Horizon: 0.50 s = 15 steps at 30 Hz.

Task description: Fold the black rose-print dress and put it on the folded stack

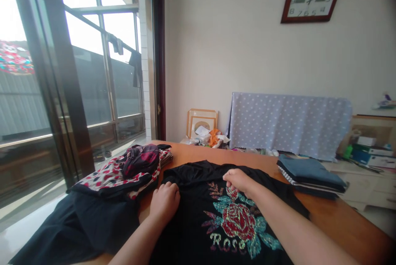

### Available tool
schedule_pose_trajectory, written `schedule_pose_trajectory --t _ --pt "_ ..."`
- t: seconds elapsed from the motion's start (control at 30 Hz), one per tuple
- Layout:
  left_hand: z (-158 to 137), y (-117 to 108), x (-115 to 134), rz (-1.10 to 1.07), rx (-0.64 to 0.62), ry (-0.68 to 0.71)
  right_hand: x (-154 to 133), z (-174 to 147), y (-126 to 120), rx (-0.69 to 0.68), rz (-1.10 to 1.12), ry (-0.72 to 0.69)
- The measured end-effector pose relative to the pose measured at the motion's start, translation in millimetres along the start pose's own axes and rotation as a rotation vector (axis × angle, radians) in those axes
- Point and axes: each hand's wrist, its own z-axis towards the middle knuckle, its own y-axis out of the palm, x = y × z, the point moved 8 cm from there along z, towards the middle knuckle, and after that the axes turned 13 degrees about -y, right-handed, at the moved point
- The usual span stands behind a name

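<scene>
A black T-shirt (188, 223) lies spread over the table in front of me, with a glittery red rose, teal leaves and the letters "ROSE" on its front. At its left edge my left hand (165, 199) is closed on the fabric, its fingers curled under and partly hidden. My right hand (239, 180) is over the upper part of the print, near the neckline. Its fingers are bent into a closed pinch, and whatever they may hold is hidden from me.
To the left lies a heap of red-and-black patterned clothes (108, 172) with a dark garment (102, 223) before it. A folded stack of clothes (312, 174) sits on the wooden table (346, 219) at right. Behind are a dotted cloth cover (287, 123) and a glass window (86, 67).
</scene>
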Motion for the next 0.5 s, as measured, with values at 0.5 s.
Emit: schedule_pose_trajectory --t 0.5 --pt "7 10 -18 -0.043 -0.008 -0.057 36 172 64 0.119 0.141 0.323"
